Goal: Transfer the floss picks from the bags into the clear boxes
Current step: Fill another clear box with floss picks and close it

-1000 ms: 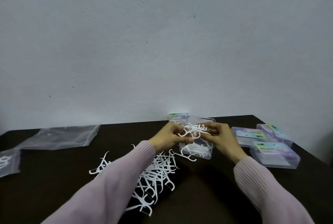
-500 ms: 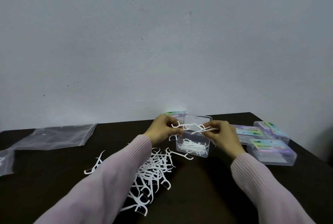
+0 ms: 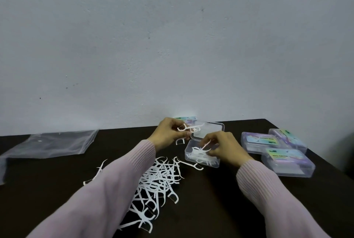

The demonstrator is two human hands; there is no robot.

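Left hand [image 3: 168,134] pinches a few floss picks [image 3: 188,128] w/ curled fingers, held up just left of the open clear box [image 3: 202,156], beside its raised lid [image 3: 208,132]. Right hand [image 3: 223,147] is over the box, fingertips pinching one pick [image 3: 205,145] w/ its tip down among picks already inside. Loose pick pile [image 3: 159,180] lies on the dark table [image 3: 210,209] between the sleeves. Empty bag [image 3: 51,144] far left; closed labelled boxes [image 3: 277,151] right.
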